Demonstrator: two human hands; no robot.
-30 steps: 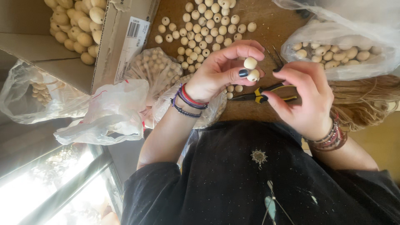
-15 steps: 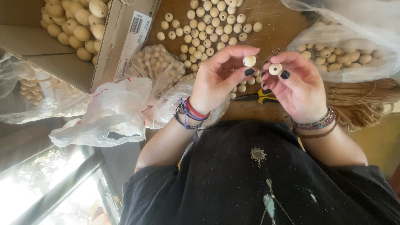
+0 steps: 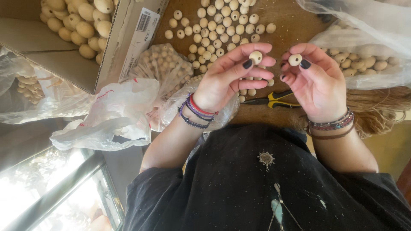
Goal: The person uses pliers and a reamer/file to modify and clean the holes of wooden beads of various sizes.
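Left hand (image 3: 222, 79): pinching a round wooden bead (image 3: 256, 56) between thumb and fingertips, the other fingers curling loosely, wrist wearing corded bracelets.
Right hand (image 3: 314, 81): gripping a second wooden bead (image 3: 294, 59) the same way, its drilled hole turning up toward the person, seemingly so it can be looked over.
Where the beads are: both are being held up in the air over the table (image 3: 295, 25), near each other but not touching.
Loose beads (image 3: 222, 25): lying spread on the wood beyond the hands, within easy reach.
Pliers (image 3: 274, 99): resting on the table just under the hands, yellow-and-black handles.
Cardboard box (image 3: 81, 38): sitting open at the far left, holding larger oval beads.
Clear plastic bags (image 3: 364, 55): lying at both sides, keeping more beads together.
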